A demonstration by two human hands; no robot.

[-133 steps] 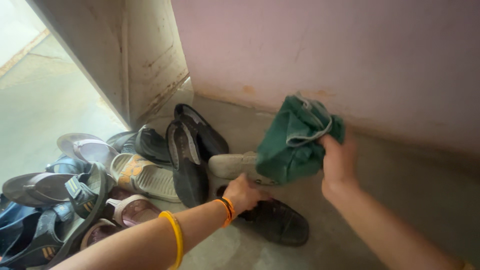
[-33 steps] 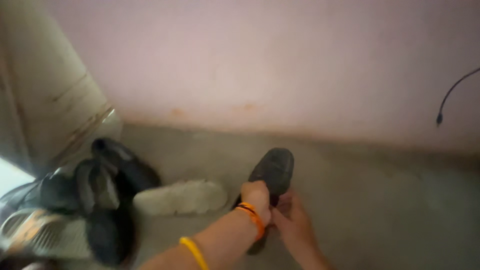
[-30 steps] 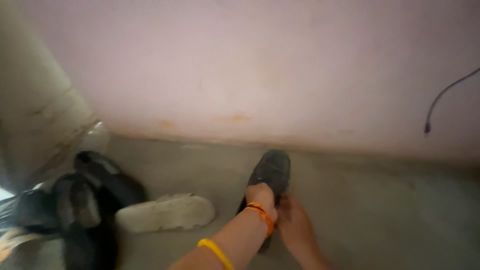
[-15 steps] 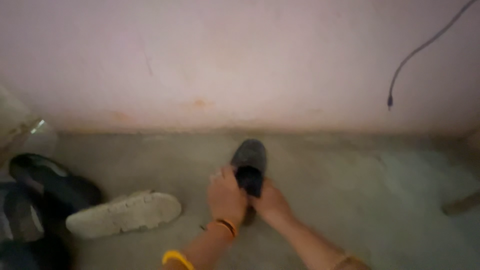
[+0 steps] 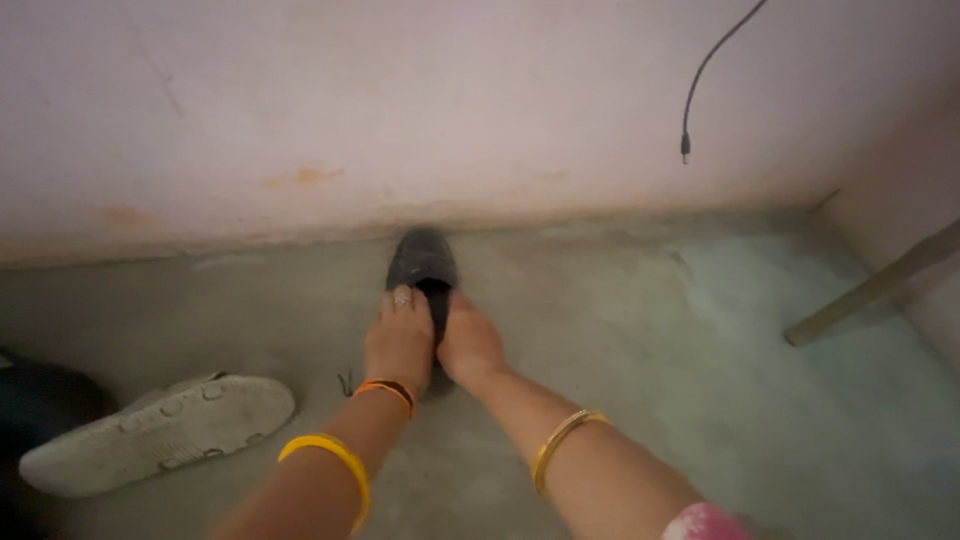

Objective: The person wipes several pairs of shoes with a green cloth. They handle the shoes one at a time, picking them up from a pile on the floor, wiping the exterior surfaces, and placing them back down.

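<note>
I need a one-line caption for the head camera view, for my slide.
Both hands, left hand and right hand, grip a dark shoe on the concrete floor, its toe near the pink wall.

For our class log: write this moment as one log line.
left hand: on black shoe | right hand: on black shoe | shoe toe: near wall | white shoe: sole up, left

Both bare forearms reach far forward, side by side. The left hand (image 5: 398, 343) and right hand (image 5: 468, 343) lie palm-down, fingers curled, touching each other.
</note>
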